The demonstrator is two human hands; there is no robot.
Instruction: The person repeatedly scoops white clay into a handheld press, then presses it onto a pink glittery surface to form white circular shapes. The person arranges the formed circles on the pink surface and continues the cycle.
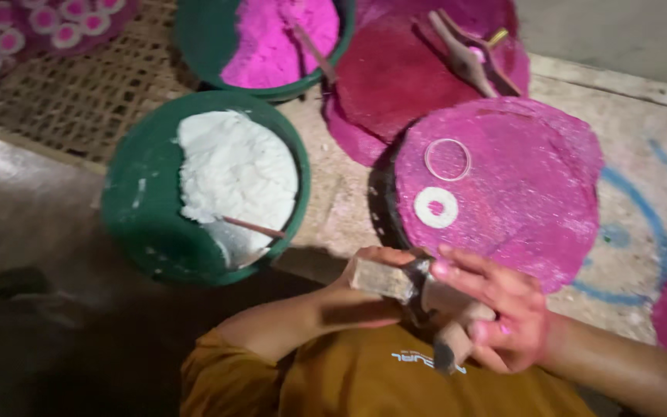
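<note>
My left hand point(376, 297) and my right hand point(503, 316) are both closed around a wooden block tool point(384, 278) with a dark metal part, held close above my orange shirt. The right hand's fingers are stained pink. Just beyond the hands lies a round pink-coated disc point(519, 193). On it sit a white ring with a pink centre point(435, 207) and a thin pale ring outline point(448, 159).
A green bowl point(137, 216) of white powder point(233, 170) with a stick in it stands at the left. Behind it is a green bowl of pink powder point(272, 38). A dark red disc point(395, 85) carries a wooden tool point(465, 50). Woven mat point(71, 100) and ringed pieces point(9, 31) at the far left.
</note>
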